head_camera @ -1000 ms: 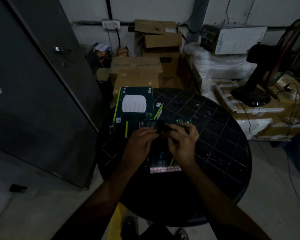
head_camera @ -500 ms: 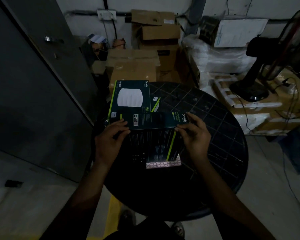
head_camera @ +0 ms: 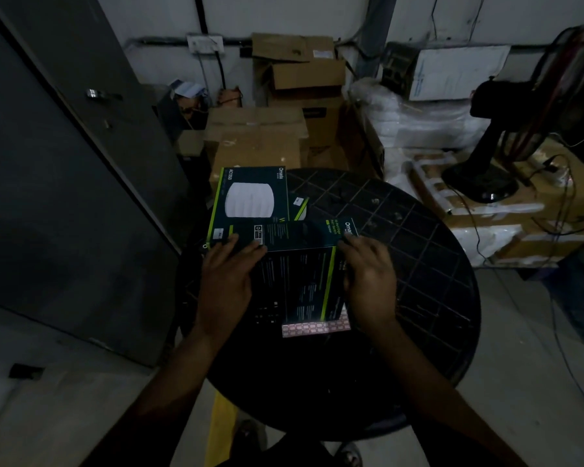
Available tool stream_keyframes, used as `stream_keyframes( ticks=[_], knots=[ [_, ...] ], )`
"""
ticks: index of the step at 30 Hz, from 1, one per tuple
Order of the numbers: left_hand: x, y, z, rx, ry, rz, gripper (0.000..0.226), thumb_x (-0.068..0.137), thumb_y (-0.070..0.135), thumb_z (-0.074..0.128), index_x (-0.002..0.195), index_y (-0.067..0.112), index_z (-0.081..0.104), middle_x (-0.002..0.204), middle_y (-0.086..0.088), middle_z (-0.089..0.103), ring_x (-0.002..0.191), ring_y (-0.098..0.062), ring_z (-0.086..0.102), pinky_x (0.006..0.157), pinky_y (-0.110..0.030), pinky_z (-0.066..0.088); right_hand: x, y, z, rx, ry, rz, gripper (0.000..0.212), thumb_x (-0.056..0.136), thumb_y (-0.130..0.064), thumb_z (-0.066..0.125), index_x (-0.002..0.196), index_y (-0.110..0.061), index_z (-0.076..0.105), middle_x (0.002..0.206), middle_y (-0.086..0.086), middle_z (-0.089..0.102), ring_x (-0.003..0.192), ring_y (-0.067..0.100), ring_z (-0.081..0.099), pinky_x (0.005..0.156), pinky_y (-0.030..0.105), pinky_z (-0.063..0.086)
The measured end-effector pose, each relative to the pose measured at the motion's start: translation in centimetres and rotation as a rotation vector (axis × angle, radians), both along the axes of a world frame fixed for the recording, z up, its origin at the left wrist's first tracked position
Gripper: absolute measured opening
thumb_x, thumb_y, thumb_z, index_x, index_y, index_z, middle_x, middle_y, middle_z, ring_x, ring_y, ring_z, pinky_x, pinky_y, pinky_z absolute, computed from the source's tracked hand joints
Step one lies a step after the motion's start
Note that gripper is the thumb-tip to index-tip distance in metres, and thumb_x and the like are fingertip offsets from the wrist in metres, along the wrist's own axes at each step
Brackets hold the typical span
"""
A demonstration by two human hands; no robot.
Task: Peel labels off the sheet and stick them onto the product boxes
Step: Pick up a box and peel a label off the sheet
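Left hand (head_camera: 225, 278) and right hand (head_camera: 371, 274) grip the dark box (head_camera: 297, 264) by its ends, fingers curled over, probably steadying it for labelling; label sheet (head_camera: 316, 326) lies just beneath.

Round black table (head_camera: 418, 298) seen in a dim storeroom. Brown cartons (head_camera: 294, 96) stacked against the back wall, white wrapped bundles (head_camera: 412, 126) beside them, black pedestal fan (head_camera: 493, 156) at right.

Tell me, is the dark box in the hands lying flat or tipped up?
Tipped up. The dark box shows its narrow top side and its big printed face at once, with the left hand and right hand on its sides.
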State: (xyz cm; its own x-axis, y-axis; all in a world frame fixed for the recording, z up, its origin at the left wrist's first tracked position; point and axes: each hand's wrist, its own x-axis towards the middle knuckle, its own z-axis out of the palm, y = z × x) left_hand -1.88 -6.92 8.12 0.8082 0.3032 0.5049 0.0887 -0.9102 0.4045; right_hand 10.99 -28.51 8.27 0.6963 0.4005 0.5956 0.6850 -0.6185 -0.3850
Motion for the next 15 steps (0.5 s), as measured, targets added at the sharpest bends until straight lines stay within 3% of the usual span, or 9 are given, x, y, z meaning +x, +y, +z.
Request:
stream_keyframes(
  ticks=[3,6,10,13,15],
  knots=[
    [1.8,-2.7,-0.4,0.166,0.065,-0.063,0.071,0.071,-0.01,0.064,0.137,0.016,0.055,0.14,0.0,0.057,0.137,-0.018,0.045,0.119,-0.041,0.022,-1.1,2.3,-0.7,-0.021,-0.034,0.13,0.043,0.076,0.005,0.068,0.117,-0.007,0.071,0.122,0.008,0.07,0.115,0.024,0.062,0.114,0.04,0.034],
    [3.4,-4.1,-1.0,0.189,0.037,-0.12,0.062,0.072,-0.008,0.064,0.133,0.006,0.058,0.137,-0.008,0.059,0.133,-0.024,0.05,0.112,-0.045,0.036,-1.6,3.3,-1.1,0.016,-0.025,0.229,0.036,0.086,-0.01,0.06,0.121,-0.007,0.07,0.125,0.009,0.069,0.12,0.024,0.061,0.115,0.048,0.035],
    [4.3,-3.5,-0.1,0.308,0.097,-0.056,0.048,0.092,0.026,0.051,0.139,0.017,0.052,0.142,0.001,0.055,0.126,-0.02,0.051,0.098,-0.039,0.043,-0.9,2.5,-1.7,-0.091,-0.052,0.277,0.055,0.082,-0.003,0.051,0.136,-0.009,0.059,0.142,0.006,0.058,0.139,0.022,0.046,0.118,0.053,0.028],
    [5.5,-2.6,1.1,0.428,0.246,-0.03,0.07,0.085,0.049,0.056,0.148,0.026,0.038,0.149,0.007,0.044,0.101,-0.022,0.044,0.079,-0.034,0.038,-1.6,1.5,-3.7,-0.187,-0.062,0.286,0.072,0.08,0.004,0.052,0.15,-0.007,0.04,0.159,0.008,0.036,0.152,0.025,0.022,0.123,0.053,0.018],
    [6.8,-2.0,2.0,0.477,0.332,-0.061,0.086,0.076,0.061,0.062,0.149,0.027,0.032,0.145,0.003,0.045,0.103,-0.024,0.042,0.08,-0.036,0.039,-2.5,0.9,-5.3,-0.245,-0.048,0.276,0.071,0.085,0.0,0.051,0.153,-0.007,0.033,0.164,0.009,0.023,0.154,0.027,0.013,0.122,0.055,0.018]
  ],
)
